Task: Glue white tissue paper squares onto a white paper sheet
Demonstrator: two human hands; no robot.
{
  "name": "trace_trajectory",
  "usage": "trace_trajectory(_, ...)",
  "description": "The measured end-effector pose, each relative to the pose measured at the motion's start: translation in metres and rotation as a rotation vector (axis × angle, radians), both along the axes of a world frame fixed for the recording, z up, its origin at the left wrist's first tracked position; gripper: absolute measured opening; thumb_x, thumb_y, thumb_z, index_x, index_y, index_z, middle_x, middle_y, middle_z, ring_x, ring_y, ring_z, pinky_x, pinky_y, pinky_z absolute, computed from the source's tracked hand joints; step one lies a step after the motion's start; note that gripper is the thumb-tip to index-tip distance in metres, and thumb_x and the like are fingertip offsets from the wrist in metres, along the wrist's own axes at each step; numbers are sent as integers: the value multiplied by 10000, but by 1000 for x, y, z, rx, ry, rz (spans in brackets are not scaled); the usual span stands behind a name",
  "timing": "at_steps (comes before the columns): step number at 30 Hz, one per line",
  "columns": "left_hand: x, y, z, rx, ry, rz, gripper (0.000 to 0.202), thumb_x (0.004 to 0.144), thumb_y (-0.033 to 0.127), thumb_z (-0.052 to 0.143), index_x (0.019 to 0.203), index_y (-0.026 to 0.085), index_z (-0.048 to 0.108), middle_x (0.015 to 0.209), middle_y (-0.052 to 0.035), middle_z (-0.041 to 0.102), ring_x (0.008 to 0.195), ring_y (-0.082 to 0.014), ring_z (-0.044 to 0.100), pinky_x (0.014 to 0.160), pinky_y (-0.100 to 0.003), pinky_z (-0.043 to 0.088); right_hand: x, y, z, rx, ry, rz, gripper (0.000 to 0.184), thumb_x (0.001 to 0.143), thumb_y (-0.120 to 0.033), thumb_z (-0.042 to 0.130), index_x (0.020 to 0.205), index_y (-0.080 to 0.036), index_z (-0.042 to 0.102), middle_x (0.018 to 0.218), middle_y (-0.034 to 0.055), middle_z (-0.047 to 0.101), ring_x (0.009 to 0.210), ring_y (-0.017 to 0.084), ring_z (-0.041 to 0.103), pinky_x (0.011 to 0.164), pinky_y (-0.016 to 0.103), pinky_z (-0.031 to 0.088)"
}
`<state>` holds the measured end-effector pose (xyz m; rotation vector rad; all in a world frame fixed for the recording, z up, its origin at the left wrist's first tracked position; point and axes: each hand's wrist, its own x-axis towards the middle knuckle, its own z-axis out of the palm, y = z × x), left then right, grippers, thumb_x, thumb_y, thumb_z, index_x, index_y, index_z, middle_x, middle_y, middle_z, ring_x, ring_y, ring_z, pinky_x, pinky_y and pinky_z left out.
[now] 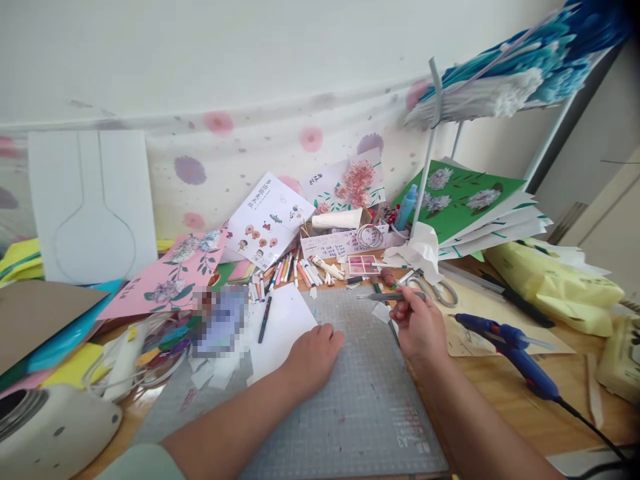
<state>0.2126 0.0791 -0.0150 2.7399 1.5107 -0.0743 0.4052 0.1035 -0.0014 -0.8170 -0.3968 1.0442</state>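
My left hand [314,353] rests curled, fingers closed, on a white sheet of paper [280,330] at the left part of the grey cutting mat [350,413]. My right hand [417,323] is near the mat's upper right corner, pinching a thin grey tool like a craft knife [387,297] that points left. A small white paper scrap [383,312] lies just under that hand. Scissors [435,288] lie just beyond it.
A blue glue gun [505,347] lies right of the mat with its cord trailing. Markers [287,270], a black pen [265,319], a cardboard box [345,241], flower cards, green sheets [457,200], a white wire rack and a white device [45,427] crowd the desk.
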Motion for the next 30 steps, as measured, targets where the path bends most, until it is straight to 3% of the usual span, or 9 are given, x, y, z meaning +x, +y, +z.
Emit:
trace_trajectory(4,-13,23,8,-2,-41,127,301,901,320,553,1157,163,555,1150,-84,587,952,-202,606,799,-404,526,1,0,-2,-7,-30,-16,205,607,-293,728,664,-173,572,433,-85,429,413,44,364,421,167,350)
trace_trajectory(8,-49,59,33,176,-133,442,359,901,337,548,1216,167,520,1210,-98,557,1014,-229,587,840,-443,507,1,0,-5,-15,-81,-13,204,599,-282,742,702,-176,601,469,-78,468,419,44,393,431,168,375)
trace_trajectory(12,-71,65,40,305,-207,585,610,866,418,544,1401,220,329,1472,-184,319,1313,-391,318,998,-629,290,1,1,-8,-25,-154,24,238,592,-300,769,753,-176,644,551,-49,536,481,60,470,460,177,413)
trace_trajectory(14,-70,56,35,343,-239,548,595,853,368,556,1397,259,343,1535,-139,213,1384,-403,154,1035,-679,140,0,0,-10,-27,-183,43,266,599,-325,771,789,-176,662,578,-30,565,521,76,504,479,185,432)
trace_trajectory(16,-65,43,27,375,-282,469,501,855,262,534,1343,283,425,1545,-86,208,1404,-363,112,1069,-651,72,-1,0,-13,-26,-231,73,306,629,-367,757,857,-182,673,610,-9,602,542,92,523,498,204,448)
trace_trajectory(19,-58,29,16,392,-371,335,389,861,125,441,1210,251,555,1415,-86,425,1323,-279,328,1090,-501,232,-5,1,-20,-26,-443,127,367,689,-430,711,973,-200,674,711,25,661,559,114,539,538,254,472)
trace_trajectory(22,-58,23,8,381,-473,227,337,865,85,392,1091,201,614,1072,-92,622,1033,-218,556,920,-369,437,-11,4,-30,-28,-783,222,417,700,-424,694,1067,-230,673,904,66,702,703,174,608,629,317,506)
trace_trajectory(26,-59,19,7,377,-611,140,229,869,131,429,980,195,619,869,-48,642,828,-182,602,764,-311,487,-20,6,-42,44,-1211,358,560,708,-342,668,1258,-297,572,1274,68,593,1118,271,553,843,422,487)
trace_trajectory(30,-65,9,14,409,-775,158,133,880,166,458,938,184,576,775,-12,647,677,-136,608,645,-254,492,-30,8,-39,99,-1342,256,539,729,-355,640,1259,-288,570,1329,77,545,1233,287,464,972,499,394)
